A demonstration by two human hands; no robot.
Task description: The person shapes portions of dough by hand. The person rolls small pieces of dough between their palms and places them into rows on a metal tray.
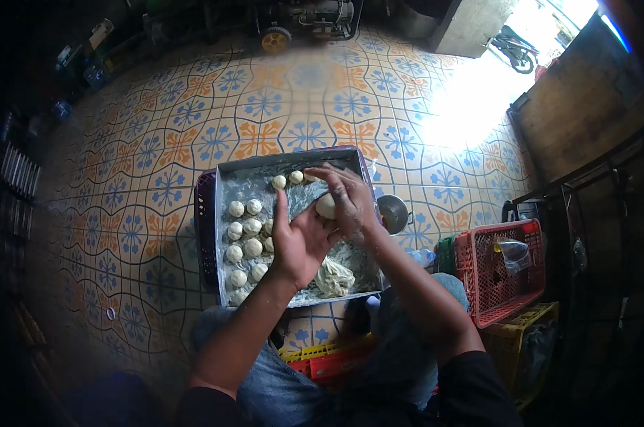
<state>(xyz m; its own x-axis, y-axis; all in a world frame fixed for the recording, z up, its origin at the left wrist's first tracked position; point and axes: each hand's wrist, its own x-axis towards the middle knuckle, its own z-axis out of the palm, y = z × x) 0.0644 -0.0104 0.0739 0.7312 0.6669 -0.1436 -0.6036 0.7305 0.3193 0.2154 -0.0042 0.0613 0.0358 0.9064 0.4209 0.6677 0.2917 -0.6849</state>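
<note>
A pale dough ball (326,206) is pressed between my two hands above the metal tray (224,186). My left hand (301,243) is turned palm up, its thumb stretched away and its fingers at the ball's underside. Over the ball's right side lies my right hand (352,205), floury, with its fingers reaching out to the left. Several finished-looking dough balls (252,247) stand in rows on the tray's left side, and two small ones (296,176) sit near its far edge. A larger lump of dough (334,277) rests below my hands, partly covered by my right forearm.
The floured tray stands on a purple crate (207,213). To its right are a metal pot (393,213), a clear plastic bottle (423,257), a red crate (503,274) and a yellow crate (527,324). A wheeled machine (308,21) stands at the far end of the patterned tile floor.
</note>
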